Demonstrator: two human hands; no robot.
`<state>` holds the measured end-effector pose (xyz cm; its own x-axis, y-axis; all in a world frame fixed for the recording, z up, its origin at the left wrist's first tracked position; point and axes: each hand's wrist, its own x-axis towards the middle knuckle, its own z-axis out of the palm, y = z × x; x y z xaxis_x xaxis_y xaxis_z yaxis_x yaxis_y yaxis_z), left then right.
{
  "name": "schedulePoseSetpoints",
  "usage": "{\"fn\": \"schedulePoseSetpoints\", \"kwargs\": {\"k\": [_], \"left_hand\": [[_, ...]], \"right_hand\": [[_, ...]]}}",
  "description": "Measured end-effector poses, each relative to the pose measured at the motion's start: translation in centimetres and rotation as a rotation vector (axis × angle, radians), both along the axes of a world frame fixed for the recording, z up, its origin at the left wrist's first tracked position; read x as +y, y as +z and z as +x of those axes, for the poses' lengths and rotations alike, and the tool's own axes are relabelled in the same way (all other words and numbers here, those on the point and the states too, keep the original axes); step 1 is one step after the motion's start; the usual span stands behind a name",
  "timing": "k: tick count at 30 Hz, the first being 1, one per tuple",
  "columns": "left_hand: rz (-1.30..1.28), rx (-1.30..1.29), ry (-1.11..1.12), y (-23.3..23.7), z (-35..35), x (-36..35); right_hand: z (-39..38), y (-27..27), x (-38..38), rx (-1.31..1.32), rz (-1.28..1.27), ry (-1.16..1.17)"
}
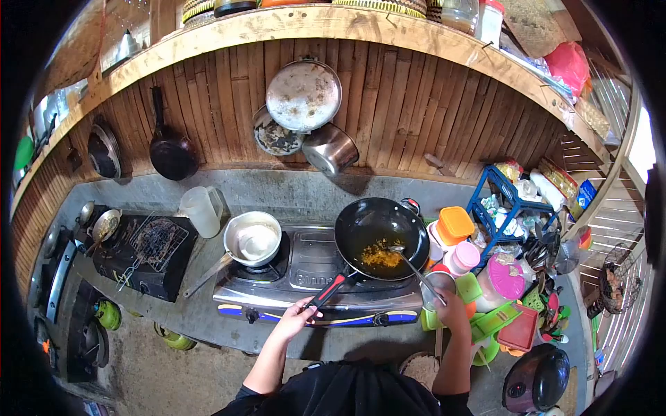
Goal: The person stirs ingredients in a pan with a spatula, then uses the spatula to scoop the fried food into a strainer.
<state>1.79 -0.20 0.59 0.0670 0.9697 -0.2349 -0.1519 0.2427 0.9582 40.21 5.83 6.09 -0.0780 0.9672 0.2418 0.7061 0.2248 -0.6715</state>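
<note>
A black wok (361, 218) sits on the right burner of the two-burner stove (316, 256). My left hand (298, 319) is closed around its black-and-red handle (326, 291) near the end. In the wok lies a yellow-orange chopped or ground paste (380, 256) in what looks like oil. My right hand (452, 309) grips a long metal spoon (417, 272), its head down at the right side of the paste. A pale saucepan (236, 225) with whitish contents stands on the left burner, apart from both hands.
Plastic tubs, lids and utensils crowd the right counter beside a blue rack (498, 182) and a rice cooker (534, 378). Left of the stove stand a clear jug (202, 211) and a charred grill rack (158, 243). Pans hang on the wall under a wooden shelf (319, 26).
</note>
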Motion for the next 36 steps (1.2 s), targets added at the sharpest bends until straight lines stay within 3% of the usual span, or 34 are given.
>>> {"fn": "schedulePoseSetpoints", "kwargs": {"k": [15, 19, 27, 36], "left_hand": [[0.045, -0.085, 0.007, -1.8, -0.3, -0.1], [0.01, -0.036, 0.035, -1.2, -0.3, -0.4], [0.018, -0.067, 0.015, -1.5, -0.9, -0.4], [-0.005, -0.045, 0.009, -1.5, -1.2, -0.3]], "right_hand": [[0.5, 8.8, -4.4, -0.2, -0.197, -0.056], [0.7, 6.2, -3.5, -0.241, -0.116, -0.008], [-2.8, 2.6, -1.2, 0.0, -0.046, 0.079], [-5.2, -0.3, 2.7, 0.011, -0.003, -0.015]]}}
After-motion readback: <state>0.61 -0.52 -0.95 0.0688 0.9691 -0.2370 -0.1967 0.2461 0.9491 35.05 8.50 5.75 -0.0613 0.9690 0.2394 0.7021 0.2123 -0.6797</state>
